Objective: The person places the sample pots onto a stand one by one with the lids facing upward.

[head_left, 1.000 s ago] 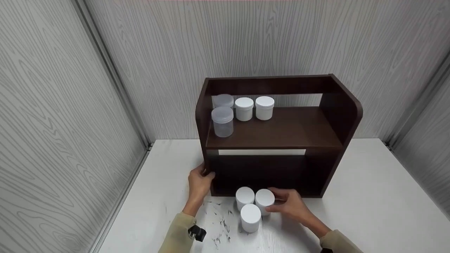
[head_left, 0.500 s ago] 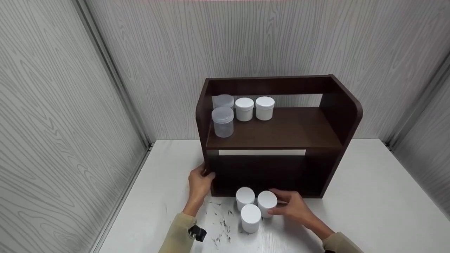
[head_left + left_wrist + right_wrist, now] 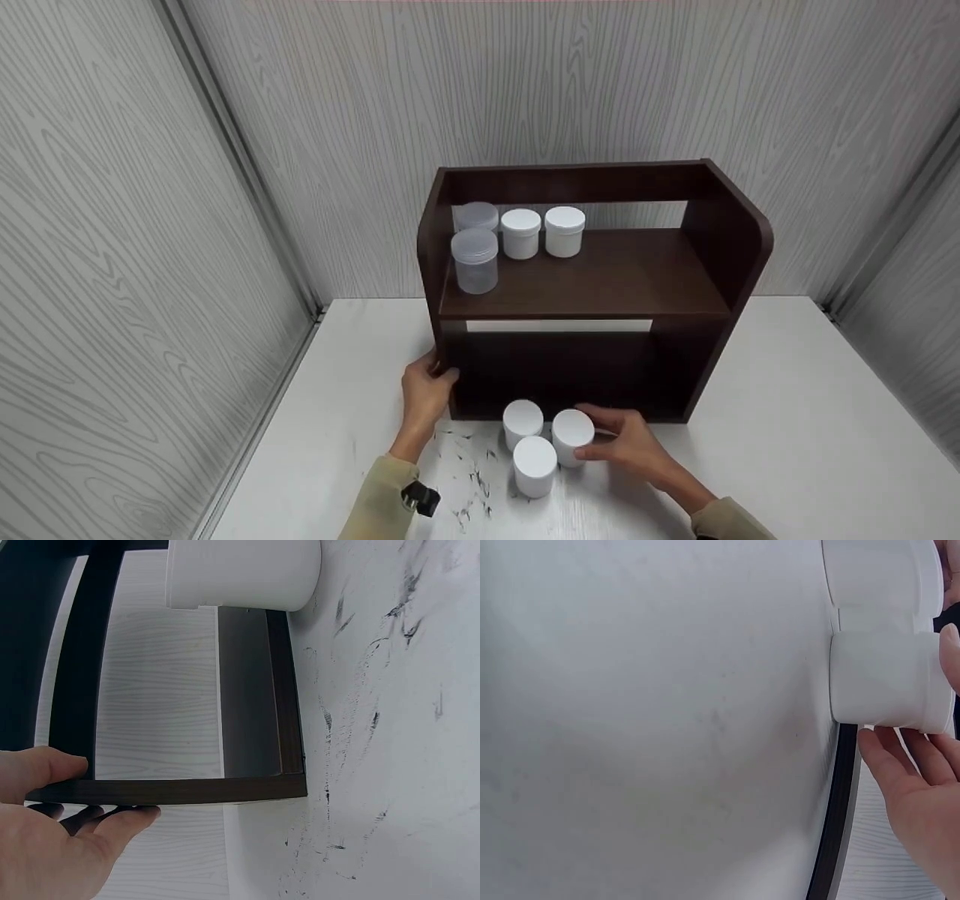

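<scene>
My left hand [image 3: 425, 390] grips the left side panel of a dark brown two-tier shelf [image 3: 637, 274]. In the left wrist view, thumb and fingers lie on either side of the panel edge [image 3: 172, 791]. A white lidded jar [image 3: 573, 429] stands on the table before the shelf, held from its right by my right hand [image 3: 628, 446]. In the right wrist view, fingers are under and thumb over this jar [image 3: 885, 679]. Close to its left stand two more white jars, one behind [image 3: 523, 421] and one in front [image 3: 535, 465].
On the upper tier, two translucent jars, a front one [image 3: 475, 262] and a back one [image 3: 477, 214], stand at the left beside two white jars [image 3: 521, 236]. Dark scuff marks [image 3: 476, 476] streak the white table [image 3: 795, 420]. Grey wood-grain walls [image 3: 360, 135] enclose the table.
The jar in my right hand has slid slightly right and toward me, opening a small gap from the back jar. My left hand stays on the panel.
</scene>
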### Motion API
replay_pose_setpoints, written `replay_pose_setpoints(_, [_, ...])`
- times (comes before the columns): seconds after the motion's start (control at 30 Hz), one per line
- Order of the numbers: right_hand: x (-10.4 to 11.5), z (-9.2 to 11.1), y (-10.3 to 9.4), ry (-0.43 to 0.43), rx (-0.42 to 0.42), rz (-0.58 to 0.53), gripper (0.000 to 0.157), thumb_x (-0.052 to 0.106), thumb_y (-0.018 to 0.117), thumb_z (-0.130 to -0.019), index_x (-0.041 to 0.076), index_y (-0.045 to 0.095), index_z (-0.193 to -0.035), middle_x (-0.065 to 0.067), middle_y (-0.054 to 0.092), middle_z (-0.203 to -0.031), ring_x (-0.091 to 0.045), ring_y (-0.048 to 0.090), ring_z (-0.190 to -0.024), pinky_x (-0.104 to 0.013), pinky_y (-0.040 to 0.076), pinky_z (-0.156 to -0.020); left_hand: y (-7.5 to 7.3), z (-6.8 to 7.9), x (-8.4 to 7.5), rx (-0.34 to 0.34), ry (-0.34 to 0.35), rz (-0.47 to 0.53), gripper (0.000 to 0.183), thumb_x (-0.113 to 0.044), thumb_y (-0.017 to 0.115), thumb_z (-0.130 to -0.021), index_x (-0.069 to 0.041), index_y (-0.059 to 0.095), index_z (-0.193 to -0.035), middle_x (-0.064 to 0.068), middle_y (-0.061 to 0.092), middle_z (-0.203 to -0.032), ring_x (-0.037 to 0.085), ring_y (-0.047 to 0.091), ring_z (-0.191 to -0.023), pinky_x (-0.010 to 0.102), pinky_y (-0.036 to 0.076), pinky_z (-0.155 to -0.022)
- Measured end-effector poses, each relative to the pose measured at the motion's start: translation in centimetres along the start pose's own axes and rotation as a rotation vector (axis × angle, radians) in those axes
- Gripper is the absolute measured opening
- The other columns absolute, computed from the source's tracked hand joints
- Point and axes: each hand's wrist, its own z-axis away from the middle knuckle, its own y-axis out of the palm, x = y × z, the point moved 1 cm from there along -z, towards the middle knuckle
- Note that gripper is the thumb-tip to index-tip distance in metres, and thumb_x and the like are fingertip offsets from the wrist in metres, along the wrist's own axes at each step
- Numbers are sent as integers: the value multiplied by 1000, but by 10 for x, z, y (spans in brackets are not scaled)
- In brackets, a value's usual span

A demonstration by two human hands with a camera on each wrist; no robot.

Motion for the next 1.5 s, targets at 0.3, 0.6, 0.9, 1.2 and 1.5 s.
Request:
replay_pose_setpoints(0.3, [-1, -2, 1, 7, 11, -8, 74, 8, 93, -80, -10, 59, -143, -28, 58, -145, -45, 58, -131, -38, 52, -104, 0, 0, 0, -8, -13, -3, 55, 1, 67, -93, 13, 53, -145, 29, 62, -138, 41, 63, -126, 48, 54, -101])
replay_pose_setpoints(0.6, [-1, 1, 2, 18, 10, -29, 72, 7, 92, -80, -10, 59, -143, -27, 60, -143, -42, 60, -129, -32, 54, -101, -1, -1, 1, -13, -17, -12, 53, 1, 67, -93, 13, 55, -144, 29, 63, -137, 41, 64, -125, 48, 55, -100])
replay_pose_setpoints(0.9, [5, 5, 2, 36, 25, -85, 73, 4, 91, -81, -13, 56, -143, -29, 59, -143, -40, 62, -128, -32, 55, -99, -1, 0, -1, 13, -28, 5, 55, -1, 66, -95, 13, 52, -146, 30, 62, -139, 41, 62, -127, 47, 54, -102])
replay_pose_setpoints(1.2, [15, 10, -3, 33, 3, -47, 69, 8, 92, -80, -8, 62, -140, -24, 64, -139, -39, 62, -127, -30, 54, -99, 0, 0, -2, 8, -39, 3, 56, -1, 66, -94, 12, 52, -146, 29, 62, -138, 41, 62, -127, 47, 53, -103])
replay_pose_setpoints(1.5, [28, 15, -12, 34, -20, -59, 69, 7, 92, -79, -7, 63, -140, -22, 67, -136, -36, 64, -125, -34, 54, -99, 0, 0, -1, 3, -47, 7, 54, 0, 66, -94, 12, 53, -146, 29, 62, -140, 40, 61, -128, 47, 53, -103])
